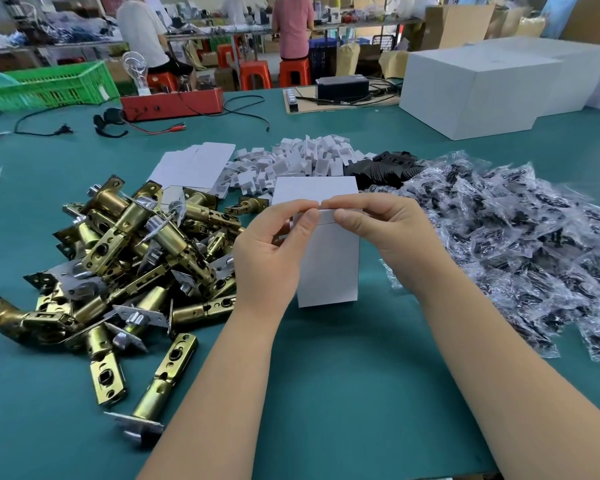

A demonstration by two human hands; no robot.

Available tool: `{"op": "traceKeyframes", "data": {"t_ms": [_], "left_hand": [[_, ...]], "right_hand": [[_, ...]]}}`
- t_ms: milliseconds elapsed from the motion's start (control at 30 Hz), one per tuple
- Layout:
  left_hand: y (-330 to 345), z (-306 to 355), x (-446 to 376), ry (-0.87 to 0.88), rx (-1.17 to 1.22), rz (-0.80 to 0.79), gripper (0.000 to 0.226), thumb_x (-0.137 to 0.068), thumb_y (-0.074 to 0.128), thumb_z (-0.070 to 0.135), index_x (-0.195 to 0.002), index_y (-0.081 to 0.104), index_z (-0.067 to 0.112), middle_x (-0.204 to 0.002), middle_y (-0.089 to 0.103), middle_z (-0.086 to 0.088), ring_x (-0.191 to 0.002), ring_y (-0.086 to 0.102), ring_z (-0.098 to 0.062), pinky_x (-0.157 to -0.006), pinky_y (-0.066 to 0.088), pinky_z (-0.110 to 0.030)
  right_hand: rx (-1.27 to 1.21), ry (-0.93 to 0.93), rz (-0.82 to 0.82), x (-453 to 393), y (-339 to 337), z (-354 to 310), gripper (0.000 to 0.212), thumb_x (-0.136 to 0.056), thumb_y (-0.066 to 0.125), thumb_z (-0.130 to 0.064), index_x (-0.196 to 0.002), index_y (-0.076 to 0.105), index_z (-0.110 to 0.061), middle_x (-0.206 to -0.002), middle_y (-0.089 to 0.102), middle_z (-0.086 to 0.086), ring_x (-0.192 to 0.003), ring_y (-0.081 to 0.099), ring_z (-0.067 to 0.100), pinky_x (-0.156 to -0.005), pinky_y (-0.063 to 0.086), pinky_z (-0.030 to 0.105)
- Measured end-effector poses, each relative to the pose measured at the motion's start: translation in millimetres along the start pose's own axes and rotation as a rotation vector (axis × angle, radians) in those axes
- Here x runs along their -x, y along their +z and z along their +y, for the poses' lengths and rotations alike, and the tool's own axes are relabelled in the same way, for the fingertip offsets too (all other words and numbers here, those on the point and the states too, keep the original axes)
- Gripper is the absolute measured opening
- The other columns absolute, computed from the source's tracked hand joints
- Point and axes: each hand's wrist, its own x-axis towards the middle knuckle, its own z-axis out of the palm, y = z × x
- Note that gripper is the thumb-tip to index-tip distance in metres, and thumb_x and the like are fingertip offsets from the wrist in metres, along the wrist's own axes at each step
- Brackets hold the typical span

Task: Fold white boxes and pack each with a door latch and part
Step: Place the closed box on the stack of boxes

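holding a small white cardboard box (328,258) upright over a green-topped bench (326,375), a person pinches its top edge with both hands, the lid flap standing open behind the fingers. the left hand (274,244) curls round the box's left upper corner, thumb pressed on the front face and fingertips on the rim. the right hand (381,226) grips the right upper corner the same way, thumb on the front and fingers bent over the top. what is inside the box cannot be told.

just left of the box lies a tangled heap of brass-coloured metal door latches (125,258), some with silver face plates. to the right spreads a pile of clear plastic bags of dark small parts (520,244). behind the box sit a stack of flat white box blanks (194,164), a mound of small white plastic pieces (305,161) and a clump of black flat plates (385,169).

farther back on the bench stand large white cartons (482,88), a red metal tester box (172,103) with loose cables, and a green plastic crate (49,86). two people sit on orange stools (274,74) at another table beyond.
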Motion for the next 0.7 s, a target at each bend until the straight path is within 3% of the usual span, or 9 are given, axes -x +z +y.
{"op": "traceKeyframes", "data": {"t_ms": [67,167,300,467,567,633,700], "left_hand": [[-2,0,-2,-0.043,0.06,-0.029,0.015,-0.089,0.066,0.021,-0.09,0.07,0.035,-0.075,0.067,0.018,-0.066,0.054,0.001,-0.064,0.042,-0.012],[-5,1,-4,-0.147,0.191,-0.074,0.013,-0.09,0.065,0.018,-0.09,0.074,0.027,-0.083,0.071,0.012,-0.077,0.06,-0.005,-0.07,0.048,-0.014],[-6,1,-5,-0.233,0.275,-0.127,0.019,-0.09,0.06,0.023,-0.085,0.077,0.03,-0.088,0.074,0.011,-0.083,0.065,-0.003,-0.069,0.049,-0.016],[-12,1,-4,-0.264,0.3,-0.195,0.011,-0.084,0.066,0.034,-0.087,0.077,0.035,-0.091,0.074,0.011,-0.086,0.065,-0.005,-0.072,0.05,-0.018],[-11,1,-3,-0.234,0.276,-0.255,0.02,-0.08,0.073,0.024,-0.093,0.073,0.039,-0.09,0.072,0.012,-0.083,0.065,-0.004,-0.07,0.052,-0.019],[-9,-1,-3,-0.241,0.275,-0.213,0.029,-0.082,0.072,0.013,-0.094,0.072,0.039,-0.087,0.071,0.011,-0.08,0.065,-0.004,-0.068,0.052,-0.018],[-7,-2,-4,-0.314,0.317,-0.13,0.029,-0.085,0.07,0.011,-0.092,0.072,0.039,-0.085,0.072,0.01,-0.079,0.065,-0.004,-0.066,0.052,-0.019]], "right_hand": [[-0.013,0.011,-0.028,0,-2,-2,0.017,-0.073,0.07,-0.022,-0.089,0.074,-0.02,-0.087,0.074,-0.008,-0.089,0.067,0.005,-0.079,0.049,0.015],[0.037,-0.013,-0.066,-1,-4,-3,0.013,-0.08,0.069,-0.013,-0.09,0.073,-0.021,-0.087,0.074,-0.006,-0.087,0.066,0.004,-0.079,0.049,0.015],[0.114,-0.035,-0.073,1,-5,-2,0.017,-0.086,0.066,-0.01,-0.093,0.071,-0.024,-0.1,0.074,0.006,-0.093,0.065,0.015,-0.088,0.053,0.028],[0.084,-0.013,-0.141,2,-10,-5,0.022,-0.074,0.07,-0.021,-0.096,0.071,-0.025,-0.093,0.073,-0.013,-0.089,0.066,0.005,-0.079,0.053,0.019],[0.066,0.027,-0.187,2,-11,-1,0.034,-0.077,0.074,-0.005,-0.104,0.068,-0.025,-0.098,0.072,-0.005,-0.09,0.067,0.011,-0.083,0.054,0.024],[0.07,0.011,-0.106,2,-6,1,0.044,-0.077,0.073,0.003,-0.106,0.063,-0.029,-0.104,0.068,-0.001,-0.088,0.066,0.01,-0.082,0.055,0.025],[0.065,-0.041,0.022,2,3,3,0.047,-0.076,0.076,-0.003,-0.106,0.06,-0.034,-0.108,0.065,-0.001,-0.086,0.066,0.012,-0.078,0.057,0.027]]}}
